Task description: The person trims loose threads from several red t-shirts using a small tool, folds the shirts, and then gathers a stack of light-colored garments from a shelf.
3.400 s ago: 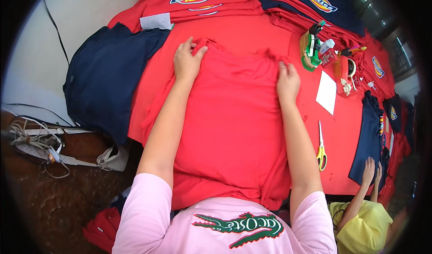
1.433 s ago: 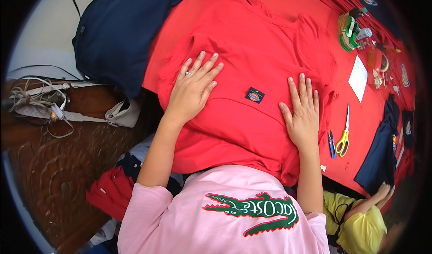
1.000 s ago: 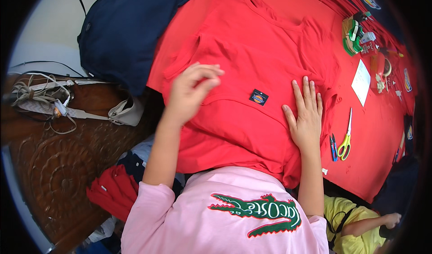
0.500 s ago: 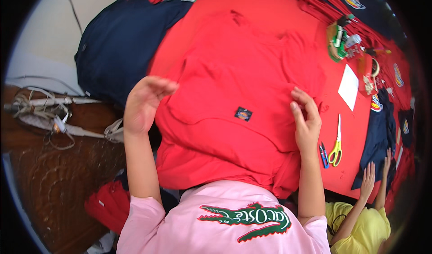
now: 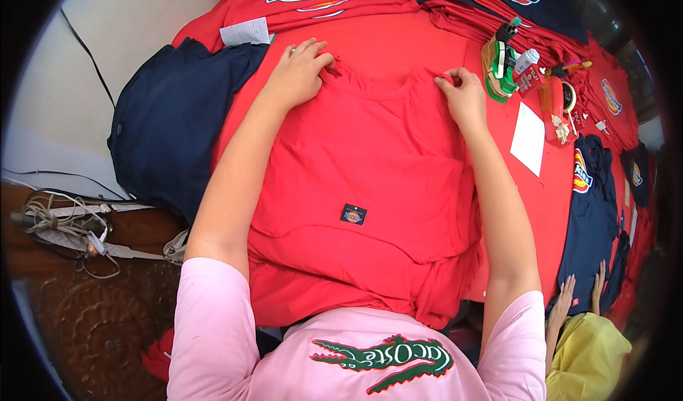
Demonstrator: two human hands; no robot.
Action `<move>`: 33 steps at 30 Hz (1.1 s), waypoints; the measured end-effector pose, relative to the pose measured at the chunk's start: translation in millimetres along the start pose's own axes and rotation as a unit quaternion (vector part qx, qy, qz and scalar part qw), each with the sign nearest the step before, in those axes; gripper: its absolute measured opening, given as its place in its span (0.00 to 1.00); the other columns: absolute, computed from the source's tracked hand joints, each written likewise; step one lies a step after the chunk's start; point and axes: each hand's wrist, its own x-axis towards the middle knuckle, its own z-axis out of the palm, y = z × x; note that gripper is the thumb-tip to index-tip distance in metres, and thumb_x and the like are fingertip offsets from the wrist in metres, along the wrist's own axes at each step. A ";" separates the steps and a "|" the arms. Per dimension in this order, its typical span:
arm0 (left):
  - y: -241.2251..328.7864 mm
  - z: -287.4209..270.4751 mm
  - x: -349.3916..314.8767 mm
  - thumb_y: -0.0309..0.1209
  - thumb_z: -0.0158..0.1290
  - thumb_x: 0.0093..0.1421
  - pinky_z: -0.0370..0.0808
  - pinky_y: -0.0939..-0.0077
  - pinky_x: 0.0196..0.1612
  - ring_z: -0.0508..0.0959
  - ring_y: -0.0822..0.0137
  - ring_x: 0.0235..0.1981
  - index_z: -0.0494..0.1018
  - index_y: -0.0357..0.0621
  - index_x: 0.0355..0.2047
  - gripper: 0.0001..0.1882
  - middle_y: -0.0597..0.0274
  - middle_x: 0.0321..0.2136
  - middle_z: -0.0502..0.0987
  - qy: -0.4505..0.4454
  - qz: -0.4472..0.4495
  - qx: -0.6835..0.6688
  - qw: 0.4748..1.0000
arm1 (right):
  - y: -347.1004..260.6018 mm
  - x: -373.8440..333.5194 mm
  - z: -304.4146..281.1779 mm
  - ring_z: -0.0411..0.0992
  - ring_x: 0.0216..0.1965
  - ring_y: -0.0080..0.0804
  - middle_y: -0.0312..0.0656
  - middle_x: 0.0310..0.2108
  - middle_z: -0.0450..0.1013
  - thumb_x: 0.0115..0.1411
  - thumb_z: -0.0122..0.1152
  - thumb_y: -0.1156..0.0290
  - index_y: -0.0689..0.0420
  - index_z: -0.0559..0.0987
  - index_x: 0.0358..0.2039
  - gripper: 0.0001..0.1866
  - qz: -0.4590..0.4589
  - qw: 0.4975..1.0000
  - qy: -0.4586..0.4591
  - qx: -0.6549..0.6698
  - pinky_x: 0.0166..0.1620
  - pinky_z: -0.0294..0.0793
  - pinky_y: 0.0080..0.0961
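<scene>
A red T-shirt (image 5: 370,152) lies spread in front of me, its neckline at the far end and a small dark label (image 5: 353,214) on its lower part. My left hand (image 5: 302,72) is at the far left shoulder of the shirt, fingers bent and closed on the cloth. At the opposite shoulder my right hand (image 5: 462,97) pinches the fabric between thumb and fingers. Both forearms reach forward along the sides of the shirt. More red cloth is bunched under its near edge, against my body.
Folded red shirts (image 5: 306,6) are stacked at the far side, and a navy garment (image 5: 181,120) lies left. To the right are a green tape dispenser (image 5: 501,70), white paper (image 5: 528,138) and a tape roll (image 5: 568,97). A co-worker's hands (image 5: 564,298) rest by a navy shirt (image 5: 589,220).
Both hands have moved away from me, from hovering beside the shirt to gripping its shoulders. The neckline now lies straighter. My right arm now covers where the scissors and snips lay.
</scene>
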 end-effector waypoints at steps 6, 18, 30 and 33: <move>-28.8 -53.6 7.0 0.41 0.63 0.58 0.56 0.44 0.75 0.68 0.52 0.70 0.82 0.47 0.43 0.16 0.60 0.59 0.79 -0.103 -0.039 0.025 0.994 | 1.2 12.7 -46.4 0.71 0.32 0.17 0.31 0.31 0.78 0.61 0.76 0.67 0.60 0.84 0.38 0.11 0.075 0.961 0.058 0.261 0.35 0.71 0.20; -57.6 -156.3 -36.2 0.25 0.67 0.61 0.77 0.82 0.52 0.81 0.76 0.44 0.73 0.46 0.45 0.16 0.69 0.40 0.80 -0.004 -0.147 -0.609 0.779 | -5.6 -0.2 -114.7 0.79 0.40 0.24 0.35 0.43 0.81 0.69 0.64 0.72 0.55 0.76 0.51 0.12 0.165 0.838 -0.079 0.514 0.46 0.78 0.28; 64.9 -165.3 -268.7 0.09 0.54 0.48 0.73 0.65 0.60 0.77 0.56 0.56 0.83 0.44 0.46 0.26 0.59 0.50 0.79 -0.107 -0.057 -0.308 0.944 | -35.6 -223.6 -195.6 0.74 0.52 0.31 0.36 0.41 0.76 0.49 0.69 0.84 0.58 0.82 0.43 0.19 0.000 0.943 -0.276 0.188 0.65 0.64 0.32; 97.9 -149.4 -321.8 0.16 0.63 0.50 0.71 0.63 0.62 0.75 0.56 0.60 0.84 0.43 0.41 0.17 0.59 0.50 0.80 -0.125 -0.149 -0.359 0.913 | -33.6 -271.8 -195.5 0.73 0.48 0.32 0.35 0.36 0.77 0.50 0.71 0.80 0.55 0.84 0.46 0.20 -0.051 0.940 -0.337 0.014 0.65 0.61 0.33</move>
